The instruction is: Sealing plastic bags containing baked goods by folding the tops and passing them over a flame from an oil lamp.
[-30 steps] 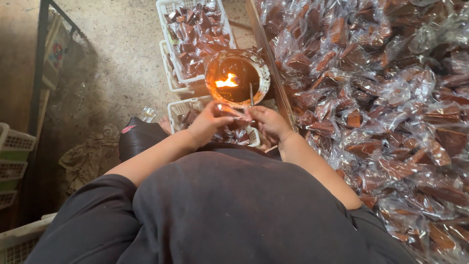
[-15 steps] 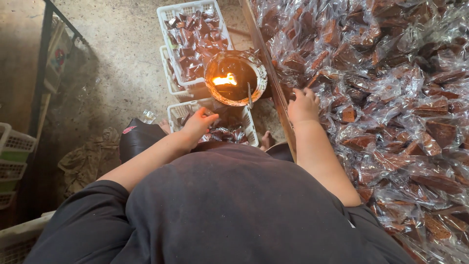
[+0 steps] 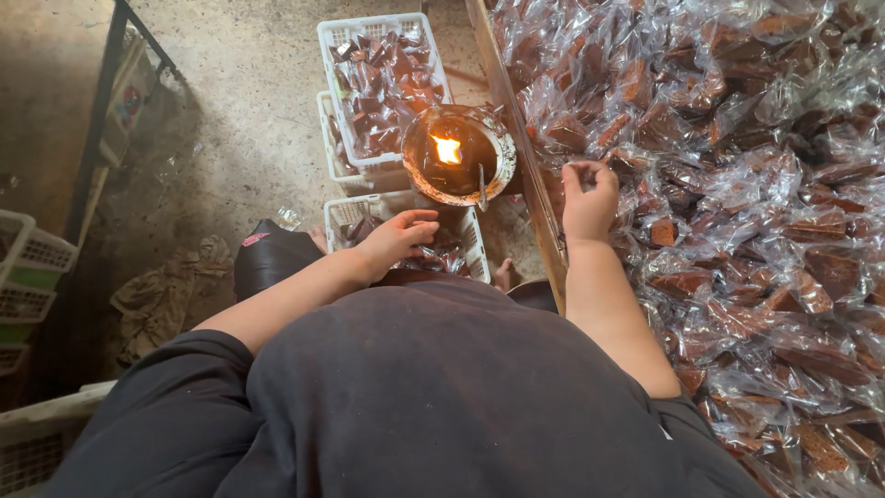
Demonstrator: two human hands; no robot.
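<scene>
My left hand (image 3: 396, 237) lies with its fingers spread on the brown packets in the nearest white basket (image 3: 343, 208), holding nothing. My right hand (image 3: 590, 195) is out to the right on a big pile of clear plastic packets with brown pieces (image 3: 747, 194). Its fingers are curled on one packet at the pile's left edge. Between the hands stands a metal bowl (image 3: 503, 152) of dark liquid with a small flame (image 3: 448, 149) burning in it and a thin metal tool leaning on the rim.
Two more white baskets (image 3: 380, 22) of sealed packets stand on the concrete floor beyond the bowl. A wooden board edge (image 3: 513, 111) borders the pile. White crates (image 3: 32, 267) and a crumpled cloth (image 3: 157, 295) are at the left.
Both hands were together in front of the bowl. They have since parted: the left dropped onto the near basket, and the right reached out to the pile.
</scene>
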